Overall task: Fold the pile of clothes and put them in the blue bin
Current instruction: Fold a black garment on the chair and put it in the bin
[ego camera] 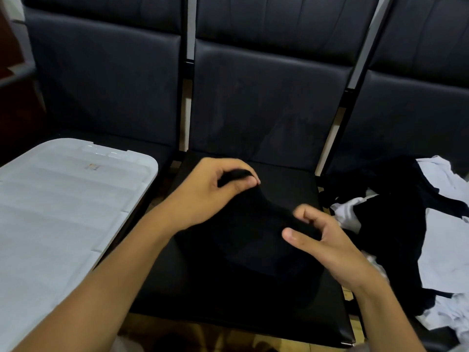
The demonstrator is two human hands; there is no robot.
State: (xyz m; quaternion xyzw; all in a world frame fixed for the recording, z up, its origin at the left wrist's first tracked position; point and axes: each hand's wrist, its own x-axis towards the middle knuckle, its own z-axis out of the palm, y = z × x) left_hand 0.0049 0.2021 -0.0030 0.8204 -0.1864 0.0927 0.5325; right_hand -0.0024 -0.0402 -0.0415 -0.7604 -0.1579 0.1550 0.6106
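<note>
A black garment (pixel 251 240) lies on the seat of the middle black chair (pixel 291 179). My left hand (pixel 215 191) pinches a raised edge of it between thumb and fingers at the far side. My right hand (pixel 322 240) pinches the same edge nearer to me, fingers curled, slightly blurred. A pile of black and white clothes (pixel 411 237) lies on the chair seat to the right. The white lid of a bin (pixel 63 204) covers the container at the left; the bin's body is hidden under it.
Three dark padded chairs stand side by side, with tall backrests (pixel 266 92) behind the seats. A narrow gap separates each seat. A brown patterned floor (pixel 215 339) shows below the middle seat's front edge.
</note>
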